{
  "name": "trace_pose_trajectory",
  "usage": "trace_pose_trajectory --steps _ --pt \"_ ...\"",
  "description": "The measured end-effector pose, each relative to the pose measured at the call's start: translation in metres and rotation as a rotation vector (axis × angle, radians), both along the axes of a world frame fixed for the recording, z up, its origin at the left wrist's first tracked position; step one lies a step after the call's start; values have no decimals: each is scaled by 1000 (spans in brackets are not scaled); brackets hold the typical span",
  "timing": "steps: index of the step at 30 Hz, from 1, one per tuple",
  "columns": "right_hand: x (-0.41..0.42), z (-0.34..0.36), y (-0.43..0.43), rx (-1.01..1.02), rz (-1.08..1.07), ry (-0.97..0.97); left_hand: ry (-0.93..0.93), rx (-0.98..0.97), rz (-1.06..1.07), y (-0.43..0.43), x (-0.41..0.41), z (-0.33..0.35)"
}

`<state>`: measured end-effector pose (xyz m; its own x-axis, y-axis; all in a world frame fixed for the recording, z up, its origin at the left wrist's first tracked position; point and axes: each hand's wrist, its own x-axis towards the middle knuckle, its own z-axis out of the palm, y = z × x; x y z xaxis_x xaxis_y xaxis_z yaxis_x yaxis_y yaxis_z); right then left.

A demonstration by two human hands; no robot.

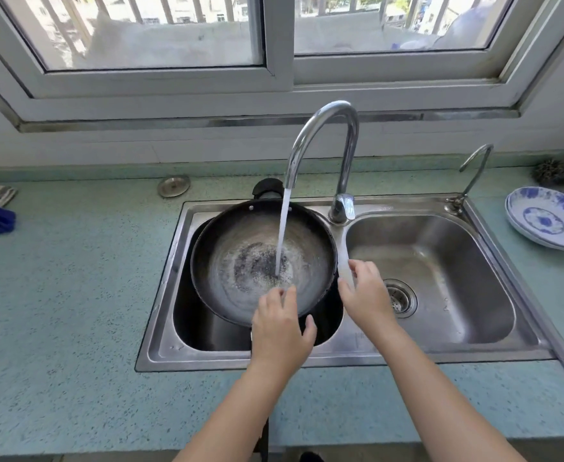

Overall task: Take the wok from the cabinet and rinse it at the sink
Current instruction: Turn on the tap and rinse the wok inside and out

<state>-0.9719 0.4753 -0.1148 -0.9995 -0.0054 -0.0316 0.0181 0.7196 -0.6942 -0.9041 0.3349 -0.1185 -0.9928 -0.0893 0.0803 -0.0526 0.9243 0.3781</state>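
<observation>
Left hand [282,323] clamped on round black metal wok [263,258] under faucet stream; right hand [365,293] loose-fingered, just beside.

black wok [263,258]; speckled teal counter [73,295]; blue-and-white patterned plates [547,221]; steel-grey sink [440,261]

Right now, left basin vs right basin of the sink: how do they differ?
The left basin holds the wok, which nearly fills it; the right basin holds no dishware, its drain strainer exposed. The tap pours into the wok over the left basin; none runs into the right. The left hand grips the wok rim; the right hand hovers at the divider. Both are stainless steel.
</observation>
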Motion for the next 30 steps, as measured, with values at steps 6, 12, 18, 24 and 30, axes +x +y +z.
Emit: trace_pose_trajectory --steps 6,12,18,24,30 --pt "-62 -12 19 257 81 199 -44 -12 -111 18 -52 -5" --pt "-101 -19 20 417 183 178 -119 -105 -195 30 -82 -19" --pt "-109 -38 24 453 233 194 -227 -133 -231 35 -92 -40" --pt "-110 -49 19 415 186 243 -301 -152 -246 36 -93 -59" --pt "-100 -57 17 446 166 203 -294 -131 -238 38 -91 -59"
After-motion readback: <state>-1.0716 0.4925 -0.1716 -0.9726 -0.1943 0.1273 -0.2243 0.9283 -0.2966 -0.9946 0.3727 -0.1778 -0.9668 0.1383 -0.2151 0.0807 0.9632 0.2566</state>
